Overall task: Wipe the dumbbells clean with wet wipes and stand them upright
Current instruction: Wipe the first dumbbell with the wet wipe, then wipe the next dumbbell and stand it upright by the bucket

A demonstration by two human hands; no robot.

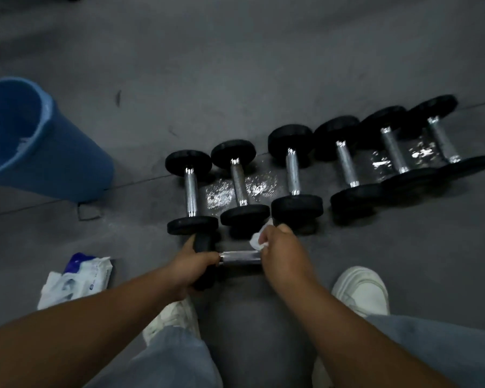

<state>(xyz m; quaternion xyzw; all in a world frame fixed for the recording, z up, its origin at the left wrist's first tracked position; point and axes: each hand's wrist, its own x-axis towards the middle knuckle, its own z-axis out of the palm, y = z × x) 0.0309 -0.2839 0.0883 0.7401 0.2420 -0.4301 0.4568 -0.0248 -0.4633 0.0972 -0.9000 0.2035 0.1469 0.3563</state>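
Chrome dumbbell (240, 257) crosswise, left hand (192, 271) wrapped round its black end, right hand (280, 250) pinching wet wipe (256, 242)

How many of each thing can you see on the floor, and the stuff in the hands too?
Black dumbbells with silver metal handles: 7
Blue plastic bin: 1
White-and-blue pack of wet wipes: 1
Crumpled white wet wipe: 1
White shoes: 2
Total: 12

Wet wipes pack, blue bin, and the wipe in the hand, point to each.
wet wipes pack (76, 279): head view, middle of the wrapper
blue bin (67, 163): head view, outer wall
wet wipe (256, 241): head view, exposed white fold
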